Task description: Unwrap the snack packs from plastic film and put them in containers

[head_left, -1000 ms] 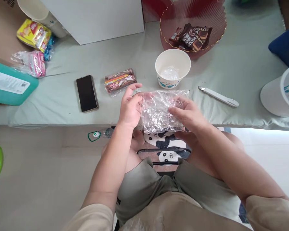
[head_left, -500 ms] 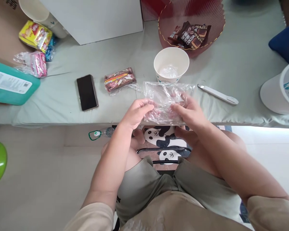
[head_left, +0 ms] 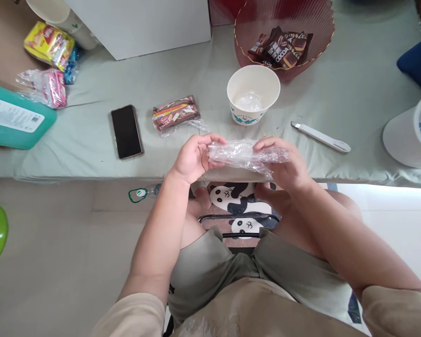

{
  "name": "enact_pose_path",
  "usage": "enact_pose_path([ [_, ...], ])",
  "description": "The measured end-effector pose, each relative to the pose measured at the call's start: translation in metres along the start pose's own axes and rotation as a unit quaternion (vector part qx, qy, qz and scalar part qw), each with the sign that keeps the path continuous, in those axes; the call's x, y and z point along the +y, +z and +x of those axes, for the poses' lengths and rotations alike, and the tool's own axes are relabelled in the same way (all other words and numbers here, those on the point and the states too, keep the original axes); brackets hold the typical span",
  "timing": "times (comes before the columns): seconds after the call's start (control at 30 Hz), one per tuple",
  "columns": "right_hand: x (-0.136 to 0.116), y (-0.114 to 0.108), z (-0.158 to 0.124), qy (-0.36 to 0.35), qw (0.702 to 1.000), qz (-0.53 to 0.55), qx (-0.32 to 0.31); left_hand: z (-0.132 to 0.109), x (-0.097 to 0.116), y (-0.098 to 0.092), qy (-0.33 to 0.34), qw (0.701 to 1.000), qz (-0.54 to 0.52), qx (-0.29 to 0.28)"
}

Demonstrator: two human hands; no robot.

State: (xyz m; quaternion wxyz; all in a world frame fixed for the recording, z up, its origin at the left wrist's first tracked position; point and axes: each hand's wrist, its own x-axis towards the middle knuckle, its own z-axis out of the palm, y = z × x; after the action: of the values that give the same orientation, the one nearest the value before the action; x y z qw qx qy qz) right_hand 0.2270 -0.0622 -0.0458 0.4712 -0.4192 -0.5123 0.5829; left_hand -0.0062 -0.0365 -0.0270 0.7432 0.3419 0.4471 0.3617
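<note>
A clear plastic bag (head_left: 243,153), bunched into a crinkled strip, stretches between my two hands above the table's front edge. My left hand (head_left: 195,157) grips its left end between thumb and fingers. At the other end, my right hand (head_left: 284,161) is closed round the plastic, fingers curled over the top. Just beyond the bag stands a white paper cup (head_left: 252,96) with crumpled clear plastic inside. Left of the cup lies a brown wafer packet (head_left: 177,114) in clear wrap. A white utility knife (head_left: 321,136) rests to the right of my right hand.
A phone (head_left: 127,131) lies on the table at left, near a teal container (head_left: 17,121) and wrapped snack packs (head_left: 51,44). Behind the cup, a ribbed red bowl (head_left: 287,28) holds cocoa snacks. A white bucket-like container (head_left: 403,135) stands at far right; a white box (head_left: 154,28) is at the back.
The plastic bag was spread out flat between my hands; now it is gathered into a narrow strip. My fingers have curled over it, and the whole cup front shows.
</note>
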Motion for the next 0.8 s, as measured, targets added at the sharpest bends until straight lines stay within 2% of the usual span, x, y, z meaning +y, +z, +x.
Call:
enact_pose_path([
  [0.13, 0.009, -0.012, -0.002, -0.043, 0.993, -0.095, -0.056, -0.003, -0.003, 0.000, 0.027, 0.998, 0.052, 0.008],
  [0.27, 0.011, -0.017, 0.001, -0.054, 0.992, -0.113, 0.017, -0.008, -0.007, 0.003, 0.059, 0.989, 0.133, -0.009],
  [0.33, 0.009, -0.014, 0.003, -0.007, 0.998, -0.062, 0.013, -0.009, -0.009, 0.006, 0.071, 0.982, 0.172, -0.042],
  [0.4, 0.004, -0.007, 0.003, 0.086, 0.994, -0.010, -0.062, -0.007, -0.012, 0.009, 0.097, 0.973, 0.201, -0.064],
  [0.47, -0.003, 0.001, 0.003, 0.167, 0.975, -0.009, -0.144, -0.002, -0.017, 0.009, 0.140, 0.963, 0.226, -0.051],
  [0.53, -0.010, 0.007, 0.001, 0.206, 0.956, -0.064, -0.196, 0.006, -0.023, 0.003, 0.189, 0.948, 0.257, -0.002],
  [0.63, -0.018, 0.011, 0.000, 0.219, 0.942, -0.142, -0.209, 0.018, -0.032, -0.010, 0.275, 0.898, 0.317, 0.129],
  [0.73, -0.017, 0.010, -0.001, 0.217, 0.944, -0.150, -0.197, 0.015, -0.034, -0.013, 0.391, 0.796, 0.372, 0.274],
  [0.8, -0.014, 0.010, -0.001, 0.205, 0.951, -0.135, -0.190, 0.005, -0.032, -0.004, 0.463, 0.728, 0.416, 0.288],
])
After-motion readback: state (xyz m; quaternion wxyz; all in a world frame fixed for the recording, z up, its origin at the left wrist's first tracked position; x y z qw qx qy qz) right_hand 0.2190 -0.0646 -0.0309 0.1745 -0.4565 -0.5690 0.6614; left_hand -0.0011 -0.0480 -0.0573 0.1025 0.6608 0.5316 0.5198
